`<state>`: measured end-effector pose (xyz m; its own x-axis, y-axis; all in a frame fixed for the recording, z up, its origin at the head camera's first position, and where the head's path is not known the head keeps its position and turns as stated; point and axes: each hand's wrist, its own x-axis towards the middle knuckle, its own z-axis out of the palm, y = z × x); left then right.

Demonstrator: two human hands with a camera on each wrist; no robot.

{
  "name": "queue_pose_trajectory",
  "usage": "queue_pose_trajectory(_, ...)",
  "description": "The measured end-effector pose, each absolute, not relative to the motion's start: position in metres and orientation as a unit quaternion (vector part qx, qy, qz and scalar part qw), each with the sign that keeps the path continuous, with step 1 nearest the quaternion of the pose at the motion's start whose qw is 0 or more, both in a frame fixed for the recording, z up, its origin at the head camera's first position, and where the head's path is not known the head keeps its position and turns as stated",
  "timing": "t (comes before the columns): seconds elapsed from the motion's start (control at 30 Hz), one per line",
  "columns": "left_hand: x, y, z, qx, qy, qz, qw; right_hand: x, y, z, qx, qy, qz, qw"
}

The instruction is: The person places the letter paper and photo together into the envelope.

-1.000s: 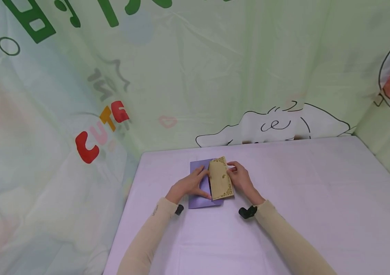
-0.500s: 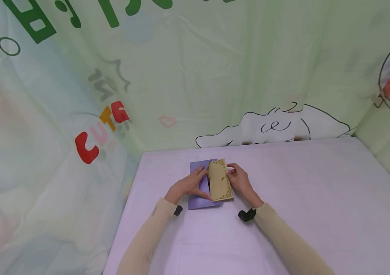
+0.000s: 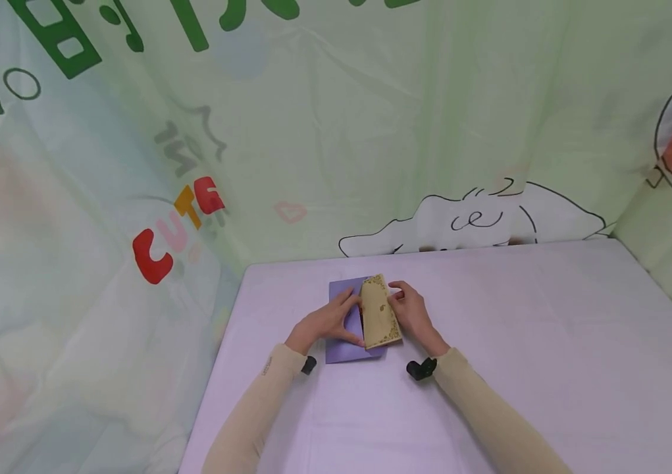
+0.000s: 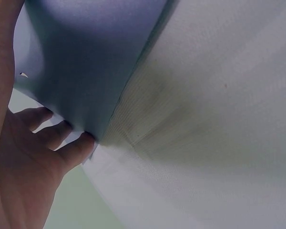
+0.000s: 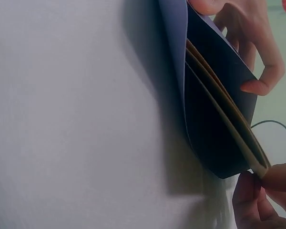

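Note:
A purple envelope rests on the table, its mouth spread open toward the right. Partly inside is a tan folded card with brown ornate corners; in the right wrist view the card stands between the dark inner walls. My left hand grips the envelope at its mouth, thumb near the lower side and fingers higher up. The left wrist view shows fingers curled at the edge of the envelope. My right hand pinches the card's outer right edge. The card's inserted end is hidden.
A pale lilac cloth covers the table. Printed curtains hang along its back and left sides. Each wrist wears a small black camera, such as the right camera.
The card has shifted slightly left, farther into the envelope, and its tilt has changed a little. My right hand has moved left with it. The left hand keeps its grip on the envelope.

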<state>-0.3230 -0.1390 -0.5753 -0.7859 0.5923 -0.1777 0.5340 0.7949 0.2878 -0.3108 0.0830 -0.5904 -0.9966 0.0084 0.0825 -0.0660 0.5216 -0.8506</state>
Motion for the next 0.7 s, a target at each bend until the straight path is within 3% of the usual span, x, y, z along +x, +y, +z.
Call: queue_pose_trajectory(0.7, -0.3239, -0.1387, -0.5803, 0.302, 0.939, 0.112, 0.118, -0.3049, 0.0736, -0.5927, 0.026, -0.867, 0.498, 0.012)
